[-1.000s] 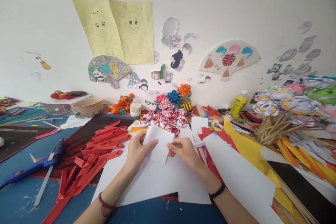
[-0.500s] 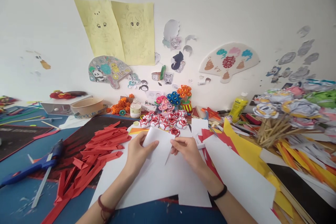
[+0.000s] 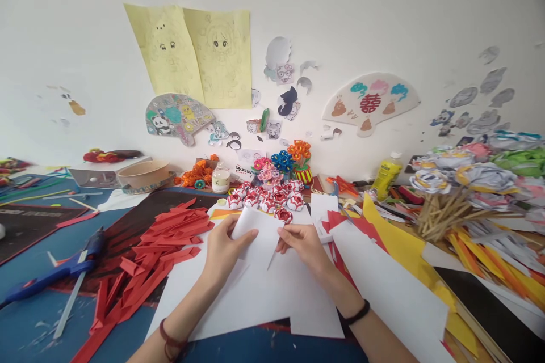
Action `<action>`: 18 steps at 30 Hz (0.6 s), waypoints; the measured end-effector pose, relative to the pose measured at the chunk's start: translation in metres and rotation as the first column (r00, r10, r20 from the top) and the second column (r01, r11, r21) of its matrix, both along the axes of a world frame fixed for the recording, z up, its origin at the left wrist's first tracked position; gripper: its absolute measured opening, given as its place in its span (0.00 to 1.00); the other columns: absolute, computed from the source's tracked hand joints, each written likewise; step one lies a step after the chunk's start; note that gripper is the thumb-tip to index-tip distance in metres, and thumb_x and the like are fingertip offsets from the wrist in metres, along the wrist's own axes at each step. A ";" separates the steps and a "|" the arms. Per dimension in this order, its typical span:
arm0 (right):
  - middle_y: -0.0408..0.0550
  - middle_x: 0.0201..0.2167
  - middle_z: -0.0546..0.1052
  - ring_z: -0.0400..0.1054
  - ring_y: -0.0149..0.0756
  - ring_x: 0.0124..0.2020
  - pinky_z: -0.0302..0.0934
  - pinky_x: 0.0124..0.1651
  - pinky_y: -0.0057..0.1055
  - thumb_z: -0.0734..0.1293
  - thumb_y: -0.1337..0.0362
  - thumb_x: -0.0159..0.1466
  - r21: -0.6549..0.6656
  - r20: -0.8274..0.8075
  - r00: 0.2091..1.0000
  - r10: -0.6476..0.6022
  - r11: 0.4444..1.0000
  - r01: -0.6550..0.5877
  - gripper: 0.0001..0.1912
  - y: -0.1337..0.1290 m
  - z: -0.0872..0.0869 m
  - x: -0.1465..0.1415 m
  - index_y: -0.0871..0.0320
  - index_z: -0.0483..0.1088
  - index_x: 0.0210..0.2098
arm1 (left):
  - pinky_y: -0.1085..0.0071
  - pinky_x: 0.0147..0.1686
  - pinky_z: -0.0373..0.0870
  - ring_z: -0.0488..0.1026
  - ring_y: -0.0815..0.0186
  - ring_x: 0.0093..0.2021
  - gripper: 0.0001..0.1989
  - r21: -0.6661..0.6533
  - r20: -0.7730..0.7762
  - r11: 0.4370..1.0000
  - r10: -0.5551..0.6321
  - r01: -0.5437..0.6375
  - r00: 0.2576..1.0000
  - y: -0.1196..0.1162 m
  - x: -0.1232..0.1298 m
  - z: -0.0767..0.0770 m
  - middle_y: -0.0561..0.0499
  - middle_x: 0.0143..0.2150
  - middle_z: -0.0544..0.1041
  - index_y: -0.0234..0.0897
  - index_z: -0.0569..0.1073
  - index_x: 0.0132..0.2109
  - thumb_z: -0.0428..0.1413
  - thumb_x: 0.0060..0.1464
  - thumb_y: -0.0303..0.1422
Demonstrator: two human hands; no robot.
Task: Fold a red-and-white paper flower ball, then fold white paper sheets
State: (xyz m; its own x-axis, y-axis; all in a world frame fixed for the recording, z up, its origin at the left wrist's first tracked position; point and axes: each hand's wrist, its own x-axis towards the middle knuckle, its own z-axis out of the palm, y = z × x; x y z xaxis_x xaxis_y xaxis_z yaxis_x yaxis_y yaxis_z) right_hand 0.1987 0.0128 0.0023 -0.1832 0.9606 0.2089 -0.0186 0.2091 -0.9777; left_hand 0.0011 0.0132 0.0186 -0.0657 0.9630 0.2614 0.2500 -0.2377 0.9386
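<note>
A folded sheet of white paper [image 3: 258, 227] stands raised in front of me, pinched by my left hand [image 3: 227, 247] with the thumb across its near face. By its right edge, my right hand [image 3: 300, 241] is closed, thumb against fingers. From those fingers a thin, pointed, blade-like thing [image 3: 272, 254] slants down to the left; its kind is not clear. Beneath both hands lie larger sheets of white paper [image 3: 255, 306]. Just behind the held paper sit several red-and-white paper flowers [image 3: 266, 199].
Folded red paper strips [image 3: 166, 232] lie at left, beside a blue glue gun [image 3: 55, 278]. To the right are yellow paper [image 3: 395, 244], a black book [image 3: 489, 306] and paper flowers on sticks [image 3: 434, 212]. A yellow bottle [image 3: 386, 177] and a glass jar [image 3: 220, 178] stand behind.
The whole view has shifted slightly, with the wall and table appearing a little lower. Both hands keep nearly the same pose and hold.
</note>
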 end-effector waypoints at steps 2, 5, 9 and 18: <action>0.49 0.21 0.77 0.71 0.34 0.23 0.65 0.32 0.30 0.66 0.48 0.60 0.004 0.001 1.000 0.009 1.000 -0.009 0.23 -0.001 0.001 0.000 0.61 0.73 0.21 | 0.67 0.34 0.71 0.77 0.54 0.39 0.18 0.002 0.011 1.000 0.008 -0.008 1.000 0.000 0.000 0.001 0.48 0.37 0.81 0.36 0.76 0.40 0.64 0.42 0.40; 0.49 0.21 0.77 0.71 0.34 0.23 0.65 0.32 0.30 0.67 0.47 0.59 0.001 -0.001 1.000 0.011 1.000 -0.011 0.23 -0.002 0.002 0.000 0.61 0.73 0.22 | 0.67 0.35 0.71 0.77 0.55 0.38 0.18 -0.008 0.012 1.000 -0.005 0.005 1.000 -0.001 -0.001 0.001 0.47 0.38 0.81 0.36 0.76 0.40 0.64 0.42 0.40; 0.49 0.21 0.77 0.71 0.34 0.23 0.65 0.32 0.31 0.67 0.47 0.59 0.008 0.013 1.000 0.009 1.000 -0.009 0.23 -0.001 0.002 0.000 0.61 0.73 0.21 | 0.68 0.35 0.71 0.77 0.55 0.39 0.17 0.013 -0.019 1.000 0.015 -0.015 1.000 0.000 -0.001 -0.002 0.48 0.38 0.81 0.36 0.75 0.40 0.64 0.43 0.40; 0.47 0.19 0.76 0.68 0.33 0.22 0.62 0.30 0.29 0.67 0.50 0.60 0.071 0.056 0.998 -0.028 0.997 0.024 0.20 0.000 -0.002 0.002 0.60 0.72 0.21 | 0.67 0.38 0.72 0.77 0.54 0.44 0.23 -0.066 0.095 0.984 -0.161 0.168 0.982 0.004 -0.007 0.011 0.44 0.44 0.80 0.35 0.75 0.46 0.63 0.46 0.43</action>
